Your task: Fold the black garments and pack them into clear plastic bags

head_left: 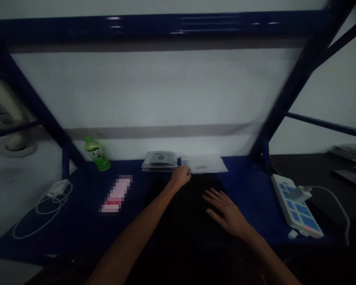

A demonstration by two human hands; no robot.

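Observation:
My left hand reaches to the back of the blue table, its fingers curled closed at the near left corner of a flat whitish plastic packet. Whether it grips that packet or the dark item below cannot be made out. Just left of it lies a small stack of clear plastic bags with dark print on top. My right hand is palm down with fingers spread, over a black, cloth-like item whose edges are lost in the dark. Nothing shows in its grasp.
A green drink bottle stands at the back left, near a blurred-out pink item and a white charger with cable. On the right lies a power strip with a plugged-in charger. Blue frame posts rise at both sides.

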